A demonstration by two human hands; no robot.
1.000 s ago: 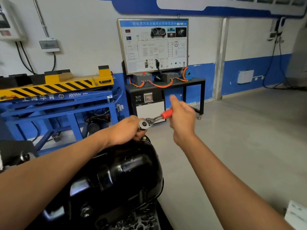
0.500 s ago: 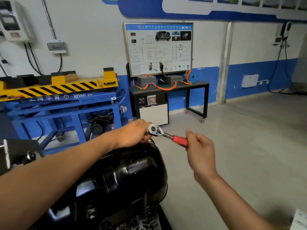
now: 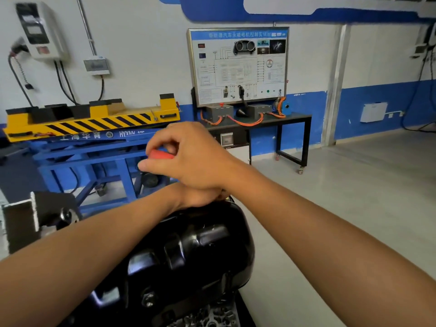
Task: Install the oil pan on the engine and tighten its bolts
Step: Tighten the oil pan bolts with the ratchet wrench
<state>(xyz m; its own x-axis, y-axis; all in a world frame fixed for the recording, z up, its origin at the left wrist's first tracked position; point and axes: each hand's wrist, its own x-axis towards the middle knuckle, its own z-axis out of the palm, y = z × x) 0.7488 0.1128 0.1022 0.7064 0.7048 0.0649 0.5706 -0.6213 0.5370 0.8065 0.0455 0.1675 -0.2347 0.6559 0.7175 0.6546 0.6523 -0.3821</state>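
A glossy black oil pan (image 3: 195,253) sits on the engine (image 3: 207,317) at the bottom centre. My right hand (image 3: 188,159) crosses over my left wrist and grips the red handle of a ratchet wrench (image 3: 160,154), which points left. My left hand (image 3: 200,197) rests at the pan's far end, mostly hidden under the right hand. It is closed around the ratchet's head, which I cannot see. The bolt under it is hidden too.
A blue lift stand with a yellow and black striped top (image 3: 92,123) stands at the back left. A black table with a wiring display board (image 3: 238,64) is behind the hands. A metal bracket (image 3: 21,220) sits at the left. Grey floor (image 3: 342,197) spreads to the right.
My right hand has swung the red ratchet handle from the right side, around toward me and over to the left, now crossing above my left wrist. The left hand has stayed on the ratchet head.
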